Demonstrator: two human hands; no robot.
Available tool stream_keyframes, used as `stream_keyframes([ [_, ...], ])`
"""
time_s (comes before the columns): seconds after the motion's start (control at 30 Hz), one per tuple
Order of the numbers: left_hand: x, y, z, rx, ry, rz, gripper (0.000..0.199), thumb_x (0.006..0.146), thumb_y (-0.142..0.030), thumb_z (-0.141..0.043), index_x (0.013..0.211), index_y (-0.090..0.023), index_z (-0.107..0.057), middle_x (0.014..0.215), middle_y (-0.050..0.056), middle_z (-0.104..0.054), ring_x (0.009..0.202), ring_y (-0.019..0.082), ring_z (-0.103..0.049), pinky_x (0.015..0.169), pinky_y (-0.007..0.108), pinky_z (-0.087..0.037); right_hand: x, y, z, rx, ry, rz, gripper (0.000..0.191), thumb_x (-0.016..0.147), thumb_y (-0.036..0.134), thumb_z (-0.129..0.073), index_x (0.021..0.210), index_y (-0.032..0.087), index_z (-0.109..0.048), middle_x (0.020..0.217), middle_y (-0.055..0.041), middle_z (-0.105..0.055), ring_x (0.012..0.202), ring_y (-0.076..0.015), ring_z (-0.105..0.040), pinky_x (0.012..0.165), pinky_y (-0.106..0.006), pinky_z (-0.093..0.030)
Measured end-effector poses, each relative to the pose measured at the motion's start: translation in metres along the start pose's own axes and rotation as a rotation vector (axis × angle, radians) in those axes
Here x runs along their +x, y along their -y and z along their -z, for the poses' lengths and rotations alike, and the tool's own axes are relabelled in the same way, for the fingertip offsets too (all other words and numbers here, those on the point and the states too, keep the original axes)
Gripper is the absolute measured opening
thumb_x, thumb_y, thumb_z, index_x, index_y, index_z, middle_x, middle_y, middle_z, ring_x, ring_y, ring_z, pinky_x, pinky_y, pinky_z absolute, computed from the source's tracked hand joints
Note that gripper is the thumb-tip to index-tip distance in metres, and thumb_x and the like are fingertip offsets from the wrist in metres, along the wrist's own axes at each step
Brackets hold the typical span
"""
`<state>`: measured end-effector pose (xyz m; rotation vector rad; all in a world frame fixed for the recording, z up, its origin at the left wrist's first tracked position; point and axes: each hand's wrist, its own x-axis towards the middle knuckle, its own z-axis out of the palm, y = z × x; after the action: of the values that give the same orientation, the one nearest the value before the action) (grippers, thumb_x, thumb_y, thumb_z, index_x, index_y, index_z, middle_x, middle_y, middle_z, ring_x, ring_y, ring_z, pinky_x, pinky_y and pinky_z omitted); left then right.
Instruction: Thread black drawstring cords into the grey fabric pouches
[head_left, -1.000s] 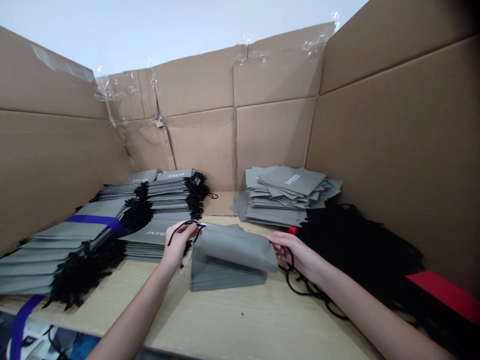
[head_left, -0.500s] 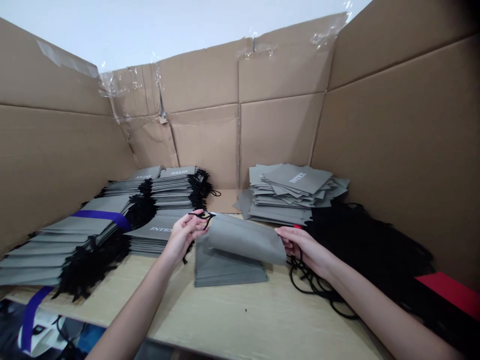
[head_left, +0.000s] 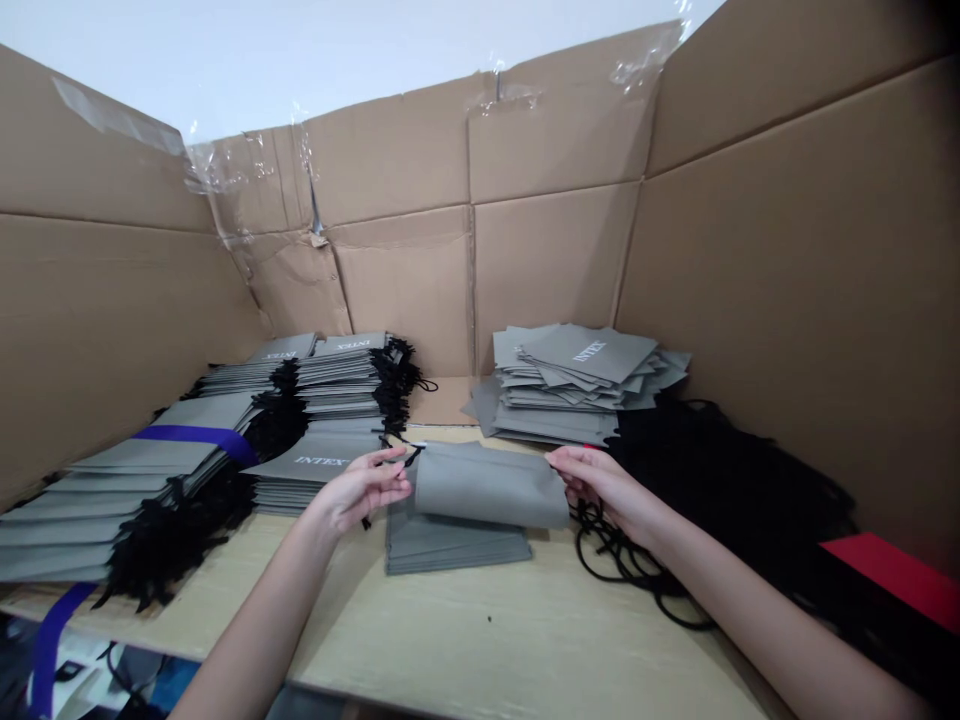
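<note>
A grey non-woven drawstring bag (head_left: 491,487) is stretched between my hands, just above a neat stack of similar grey bags (head_left: 454,550). My left hand (head_left: 360,489) pinches the bag's left corner, where a thin black drawstring (head_left: 411,456) shows. My right hand (head_left: 600,483) grips the right corner with its fingertips. Below that hand lie loose loops of black cord (head_left: 622,560), which seem to belong to the held bag. The held bag hides the top of the stack.
Stacks of grey bags printed INTEX (head_left: 322,461) stand left, one bound by a purple strap (head_left: 195,440). A loose pile (head_left: 577,385) stands behind, black cords (head_left: 720,490) and a red card (head_left: 892,580) to the right. Cardboard walls (head_left: 390,270) surround the light wooden table (head_left: 480,640).
The held bag has come down from its raised, tilted position and now lies flatter above the stack. My left hand has shifted slightly down and left.
</note>
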<state>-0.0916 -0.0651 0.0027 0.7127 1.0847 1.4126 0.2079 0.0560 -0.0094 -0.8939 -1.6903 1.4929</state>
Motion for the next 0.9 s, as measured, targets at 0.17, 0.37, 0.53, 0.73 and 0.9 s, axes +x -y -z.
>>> stream_keyframes([
  [0.17, -0.008, -0.009, 0.012, 0.02, -0.011, -0.079, 0.046, 0.068, 0.002, -0.061, 0.11, -0.013, -0.052, 0.064, -0.001, -0.059, 0.057, 0.01, -0.059, 0.075, 0.033, -0.053, 0.0, 0.01, 0.009, -0.158, 0.01, 0.098, 0.028, 0.072, 0.044, -0.062, 0.067, 0.017, -0.057, 0.067, 0.0016, -0.052, 0.059, -0.0108, -0.044, 0.054, -0.023, -0.033],
  [0.37, -0.008, -0.005, 0.005, 0.154, 0.144, -0.177, 0.048, 0.067, -0.011, -0.069, 0.114, -0.015, -0.056, 0.061, -0.005, -0.05, 0.048, 0.004, -0.049, 0.077, 0.035, -0.051, 0.001, 0.013, 0.01, -0.125, -0.007, 0.079, 0.03, 0.072, 0.044, -0.062, 0.065, 0.017, -0.053, 0.061, 0.0035, -0.046, 0.055, -0.0095, -0.04, 0.052, -0.022, -0.031],
  [0.53, -0.008, 0.003, -0.006, 0.173, 0.279, -0.122, 0.045, 0.066, -0.016, -0.071, 0.109, -0.015, -0.058, 0.062, -0.005, -0.051, 0.042, 0.003, -0.043, 0.074, 0.038, -0.05, -0.002, 0.01, 0.002, -0.04, 0.018, 0.063, 0.029, 0.074, 0.044, -0.06, 0.065, 0.017, -0.052, 0.058, 0.0047, -0.043, 0.052, -0.0082, -0.037, 0.05, -0.021, -0.028],
  [0.73, 0.0, 0.013, -0.011, 0.235, 0.111, -0.329, 0.047, 0.067, -0.023, -0.069, 0.112, -0.016, -0.057, 0.067, -0.004, -0.055, 0.042, 0.004, -0.046, 0.069, 0.034, -0.051, 0.0, 0.002, -0.007, -0.016, -0.027, 0.025, 0.03, 0.069, 0.044, -0.064, 0.066, 0.017, -0.053, 0.056, 0.0051, -0.042, 0.049, -0.0075, -0.036, 0.046, -0.021, -0.024],
  [0.9, 0.004, 0.019, -0.016, 0.277, -0.022, -0.433, 0.055, 0.064, -0.026, -0.071, 0.117, -0.017, -0.056, 0.07, -0.003, -0.059, 0.043, 0.005, -0.05, 0.061, 0.028, -0.051, -0.001, -0.001, -0.011, 0.081, -0.079, -0.019, 0.031, 0.066, 0.046, -0.066, 0.068, 0.018, -0.053, 0.053, 0.0065, -0.038, 0.047, -0.0075, -0.035, 0.047, -0.021, -0.028],
])
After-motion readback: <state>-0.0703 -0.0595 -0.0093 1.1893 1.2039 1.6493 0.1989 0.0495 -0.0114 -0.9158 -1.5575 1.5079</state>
